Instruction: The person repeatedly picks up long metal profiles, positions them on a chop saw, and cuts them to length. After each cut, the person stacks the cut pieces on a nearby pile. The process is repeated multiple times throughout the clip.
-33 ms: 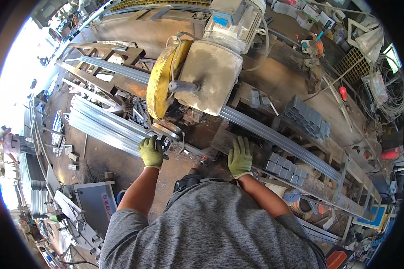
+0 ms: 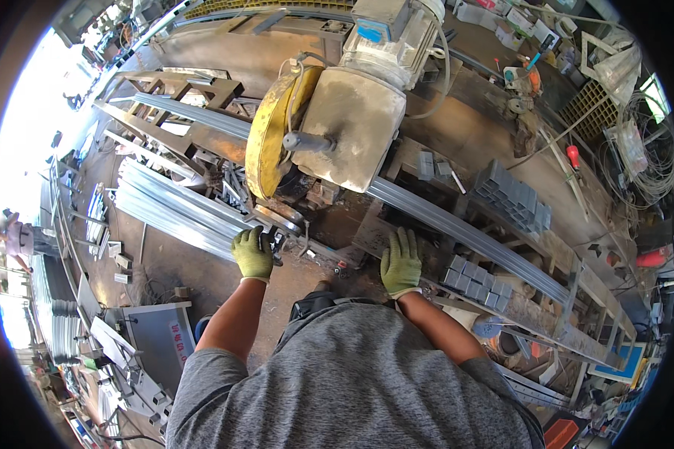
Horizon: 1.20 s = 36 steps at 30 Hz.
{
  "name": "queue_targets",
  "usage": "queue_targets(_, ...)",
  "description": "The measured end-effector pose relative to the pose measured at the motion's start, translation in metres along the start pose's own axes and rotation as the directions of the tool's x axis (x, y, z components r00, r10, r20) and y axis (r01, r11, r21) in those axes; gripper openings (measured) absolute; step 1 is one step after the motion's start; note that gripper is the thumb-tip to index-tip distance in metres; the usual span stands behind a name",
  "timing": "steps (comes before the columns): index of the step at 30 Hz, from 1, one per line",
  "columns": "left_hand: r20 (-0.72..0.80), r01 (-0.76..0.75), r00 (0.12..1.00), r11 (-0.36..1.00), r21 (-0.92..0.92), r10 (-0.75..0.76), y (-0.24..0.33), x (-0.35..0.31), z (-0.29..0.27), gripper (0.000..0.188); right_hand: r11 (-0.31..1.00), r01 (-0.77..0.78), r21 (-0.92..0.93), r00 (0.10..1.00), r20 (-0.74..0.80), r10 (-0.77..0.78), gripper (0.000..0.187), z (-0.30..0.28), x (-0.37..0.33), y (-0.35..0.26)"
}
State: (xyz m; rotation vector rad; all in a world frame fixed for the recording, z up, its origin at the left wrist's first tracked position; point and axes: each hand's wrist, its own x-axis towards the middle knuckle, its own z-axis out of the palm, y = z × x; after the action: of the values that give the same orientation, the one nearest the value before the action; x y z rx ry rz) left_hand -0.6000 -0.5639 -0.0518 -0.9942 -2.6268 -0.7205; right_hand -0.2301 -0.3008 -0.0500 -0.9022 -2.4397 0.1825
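Note:
Both hands wear yellow-green work gloves. My left hand curls round a dark handle at the front of the saw bench; the fingers partly hide it. My right hand lies with its fingers stretched out on the bench's near edge, holding nothing. Ahead stands a cut-off saw with a yellow blade guard, a grey handle and a dusty motor housing. Long grey metal tubes run beneath the saw and out to both sides along the bench.
Short cut tube pieces lie in a block beside my right hand and in a stack behind the long tubes. A bundle of shiny long tubes lies at the left. Another person is at the far left.

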Motion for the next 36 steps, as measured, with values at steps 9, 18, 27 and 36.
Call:
queue_targets(9,0.030,0.041,0.999,0.999,0.016,-0.041,-0.002,-0.003,0.004,0.031,1.000,0.019,-0.003,1.000,-0.018,-0.019,0.059,0.006,-0.002,0.004)
queue_targets(18,-0.018,-0.012,1.000,0.999,-0.044,0.011,-0.006,-0.001,0.000,0.036,0.999,-0.023,0.040,1.000,0.014,0.023,0.058,0.004,-0.001,-0.003)
queue_targets(27,-0.072,0.013,0.997,0.995,-0.096,-0.020,0.005,-0.021,0.005,0.062,1.000,-0.029,-0.007,0.999,0.033,0.029,0.058,0.000,0.006,-0.010)
queue_targets(36,0.218,0.544,0.834,0.692,-0.476,-0.506,-0.118,0.053,0.048,0.063,0.995,-0.091,-0.031,0.993,0.073,0.093,0.058,0.000,0.012,-0.017)
